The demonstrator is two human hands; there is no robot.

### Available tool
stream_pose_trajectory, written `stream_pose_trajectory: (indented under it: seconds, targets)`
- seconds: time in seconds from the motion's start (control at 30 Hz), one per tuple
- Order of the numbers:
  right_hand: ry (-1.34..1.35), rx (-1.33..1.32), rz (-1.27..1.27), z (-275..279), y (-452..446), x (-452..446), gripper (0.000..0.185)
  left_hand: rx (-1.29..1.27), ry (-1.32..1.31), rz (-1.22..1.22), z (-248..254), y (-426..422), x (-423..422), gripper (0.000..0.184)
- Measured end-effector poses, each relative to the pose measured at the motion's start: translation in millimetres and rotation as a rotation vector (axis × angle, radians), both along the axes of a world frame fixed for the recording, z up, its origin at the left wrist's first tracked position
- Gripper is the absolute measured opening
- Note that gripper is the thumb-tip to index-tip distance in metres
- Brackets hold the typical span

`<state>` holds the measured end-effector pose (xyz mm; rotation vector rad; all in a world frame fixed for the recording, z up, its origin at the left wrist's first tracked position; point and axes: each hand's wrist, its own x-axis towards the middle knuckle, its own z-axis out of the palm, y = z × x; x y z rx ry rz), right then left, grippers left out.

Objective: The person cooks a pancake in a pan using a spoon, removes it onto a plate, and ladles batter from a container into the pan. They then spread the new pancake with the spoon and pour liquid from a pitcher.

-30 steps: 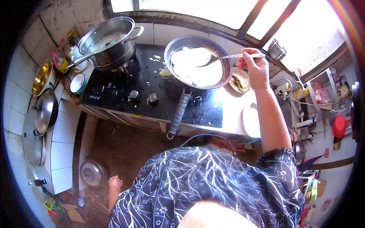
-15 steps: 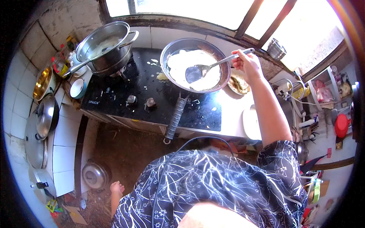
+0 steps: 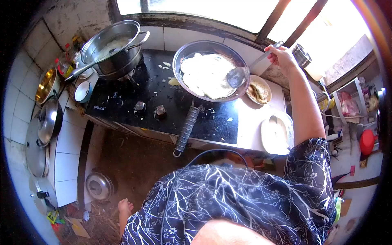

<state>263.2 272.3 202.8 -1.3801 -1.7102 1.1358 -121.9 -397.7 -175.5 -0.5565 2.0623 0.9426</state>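
Observation:
My right hand (image 3: pixel 281 57) is closed round the handle of a metal ladle (image 3: pixel 238 76). The ladle's bowl rests at the right side of the frying pan (image 3: pixel 192 93), over a white, batter-like food (image 3: pixel 208 75). The pan sits on the black stove, its wrapped handle pointing toward me and touched by no hand. My left hand (image 3: pixel 125 205) hangs low at my left side, fingers loosely curled, too small to tell whether it holds anything.
A steel pot (image 3: pixel 119 61) stands on the left of the black stove (image 3: pixel 163 122). Right of the pan are a plate of food (image 3: pixel 267 92) and a white bowl (image 3: pixel 274 136). A small cup (image 3: pixel 83 92) and a lidded wok (image 3: pixel 49 122) are at left.
My right hand has moved right with the ladle. The ladle's bowl has shifted from the pan's middle to its right side. More of the plate and white bowl shows.

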Motion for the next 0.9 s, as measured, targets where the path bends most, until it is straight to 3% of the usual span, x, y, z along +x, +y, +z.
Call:
stream_pose_trajectory:
  seconds: [0.1, 0.3, 0.67, 0.9]
  targets:
    - [-0.112, 0.121, -0.049, 12, 8, -2, 0.022, 0.003, -0.011, 0.012, -2, -8, 4, 0.017]
    - [-0.079, 0.162, 0.01, 21, 9, -15, 0.024, 0.004, -0.016, 0.032, -6, -15, 9, 0.016]
    - [0.186, -0.134, 0.156, -6, -2, -58, 0.023, 0.009, -0.029, 0.059, -11, -19, 13, 0.014]
    - [-0.043, -0.006, 0.093, 11, 26, -24, 0.024, 0.009, -0.033, 0.074, -16, -25, 13, 0.013]
